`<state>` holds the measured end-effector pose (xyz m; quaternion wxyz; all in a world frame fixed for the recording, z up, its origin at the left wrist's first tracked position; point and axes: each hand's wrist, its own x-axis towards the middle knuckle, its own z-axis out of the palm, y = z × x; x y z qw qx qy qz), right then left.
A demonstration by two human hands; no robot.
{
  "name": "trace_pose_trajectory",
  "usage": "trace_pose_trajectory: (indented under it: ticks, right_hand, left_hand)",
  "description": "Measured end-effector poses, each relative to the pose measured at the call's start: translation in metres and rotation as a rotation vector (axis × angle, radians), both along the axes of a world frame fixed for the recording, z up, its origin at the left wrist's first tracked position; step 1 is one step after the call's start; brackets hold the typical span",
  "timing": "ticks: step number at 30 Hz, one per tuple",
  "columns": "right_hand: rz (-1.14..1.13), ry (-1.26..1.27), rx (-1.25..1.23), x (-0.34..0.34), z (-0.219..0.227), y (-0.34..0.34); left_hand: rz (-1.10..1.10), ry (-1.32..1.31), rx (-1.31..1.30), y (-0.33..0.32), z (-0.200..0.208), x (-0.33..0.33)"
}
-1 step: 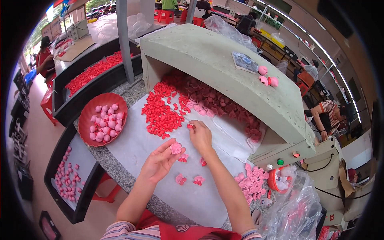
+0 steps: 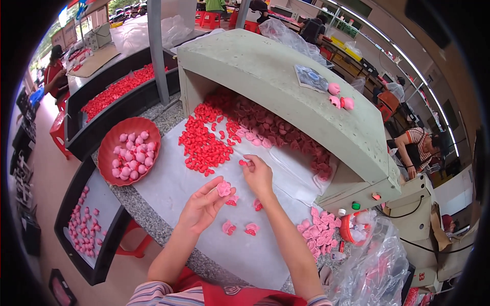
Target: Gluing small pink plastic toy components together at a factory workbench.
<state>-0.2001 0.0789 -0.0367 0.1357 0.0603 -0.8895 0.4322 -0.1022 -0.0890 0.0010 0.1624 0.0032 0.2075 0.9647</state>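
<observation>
My left hand (image 2: 200,210) is raised over the white sheet (image 2: 168,196), closed with its fingertips around a pink, petal-shaped hollow piece (image 2: 223,188). To its right, my right hand (image 2: 259,176) pinches a small red piece (image 2: 242,163) between thumb and fingers. Below and between the two hands, several pink pieces with red parts lie on the sheet, among them one pink-and-red piece (image 2: 228,228) and another pink-and-red piece (image 2: 251,229). Just beyond my hands spreads a heap of small red bean-shaped pieces (image 2: 204,145). More pink hollow pieces (image 2: 286,133) are piled under the hood.
A grey-green metal hood (image 2: 275,86) arches over the far worktop. At left stand a red bowl (image 2: 108,163) of pink balls and black trays (image 2: 76,135). Pink pieces (image 2: 319,232), a small red basket (image 2: 347,229) and clear plastic bags (image 2: 377,260) lie at right. Other people work farther off.
The whole view has shifted very slightly. Both hands keep their holds, with the red piece showing a little more at my right fingertips.
</observation>
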Motion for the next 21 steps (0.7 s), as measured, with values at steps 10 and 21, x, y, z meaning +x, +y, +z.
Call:
trace_pose_trajectory:
  ticks: [10, 21]
  right_hand:
    - [0.040, -0.108, -0.805, 0.142, 0.083, 0.039]
    - [0.007, 0.257, -0.049, 0.169, 0.105, 0.035]
  left_hand:
    - [0.115, 0.192, -0.342, 0.064, 0.014, 0.029]
    - [-0.016, 0.166, -0.311, 0.061, 0.011, 0.043]
